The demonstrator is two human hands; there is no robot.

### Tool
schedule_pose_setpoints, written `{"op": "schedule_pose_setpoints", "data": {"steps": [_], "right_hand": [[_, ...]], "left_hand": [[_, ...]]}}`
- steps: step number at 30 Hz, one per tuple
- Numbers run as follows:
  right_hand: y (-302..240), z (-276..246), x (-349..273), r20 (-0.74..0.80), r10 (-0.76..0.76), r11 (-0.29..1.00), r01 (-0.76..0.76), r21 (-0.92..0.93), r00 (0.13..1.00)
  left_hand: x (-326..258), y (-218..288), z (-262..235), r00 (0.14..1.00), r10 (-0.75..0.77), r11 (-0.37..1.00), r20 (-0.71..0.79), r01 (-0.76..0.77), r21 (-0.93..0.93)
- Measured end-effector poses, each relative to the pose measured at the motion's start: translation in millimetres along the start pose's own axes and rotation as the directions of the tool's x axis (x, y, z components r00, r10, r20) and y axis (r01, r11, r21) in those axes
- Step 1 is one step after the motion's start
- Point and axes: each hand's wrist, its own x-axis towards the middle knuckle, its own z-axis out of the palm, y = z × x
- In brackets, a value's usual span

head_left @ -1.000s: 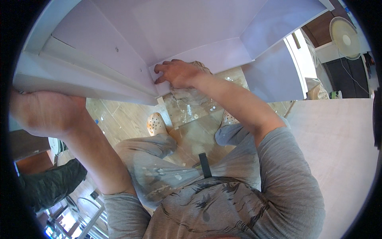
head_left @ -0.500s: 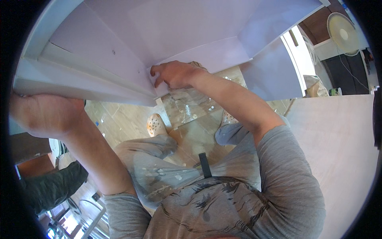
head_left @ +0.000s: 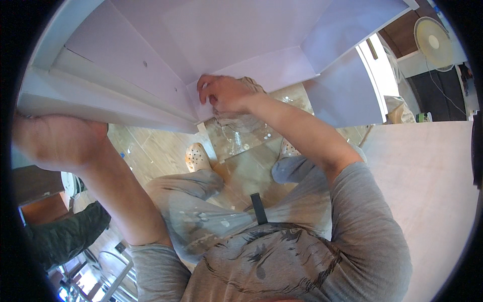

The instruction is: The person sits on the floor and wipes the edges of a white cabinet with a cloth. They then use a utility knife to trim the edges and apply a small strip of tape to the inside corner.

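Observation:
My right hand [head_left: 224, 94] is at the lower left inner corner of a pale lilac cabinet [head_left: 241, 30], slightly blurred. Its fingers are bent and apart, with nothing visible between them. A crumpled brownish cloth [head_left: 240, 122] shows below the hand and past its wrist side; whether the hand touches it I cannot tell. My left hand [head_left: 55, 138] is at the far left, against the outer edge of the cabinet's white side frame [head_left: 75, 108]. Its fingers are hidden from view.
Between my feet, in pale clogs [head_left: 197, 157], lies a paint-spotted board [head_left: 229, 146] on the tile floor. A pale panel [head_left: 422, 166] spans the right side. A fan [head_left: 433, 43] stands at the upper right. Someone's dark trouser leg [head_left: 70, 231] appears at lower left.
My right hand has shifted slightly right, away from the corner, its fingers lifted a little. My left hand has stayed in place.

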Motion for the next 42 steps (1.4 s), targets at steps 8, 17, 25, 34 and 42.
{"op": "schedule_pose_setpoints", "data": {"steps": [8,17,25,34,42], "right_hand": [[-21,8,3,-0.109,0.260,0.966,-0.257,0.040,0.960],[7,26,-74,-0.300,-0.117,0.935,0.003,-0.355,0.947],[-3,-40,-138,0.035,0.239,0.964,-0.232,-0.130,0.970],[-59,-53,-143,-0.115,0.251,0.541,-0.041,0.840,0.961],[-68,13,-117,-0.239,0.480,0.485,-0.028,0.874,0.844]], "left_hand": [[1,-9,-14,0.952,-0.307,0.935,-0.012,0.299,-0.192],[10,-4,-8,0.962,-0.020,0.998,0.271,0.002,0.067],[32,8,-103,0.954,-0.063,0.967,0.294,0.132,-0.220],[-176,94,-2,0.150,-0.776,0.240,0.613,0.968,0.067],[-254,55,26,0.017,-0.885,-0.076,0.465,0.981,-0.179]]}}
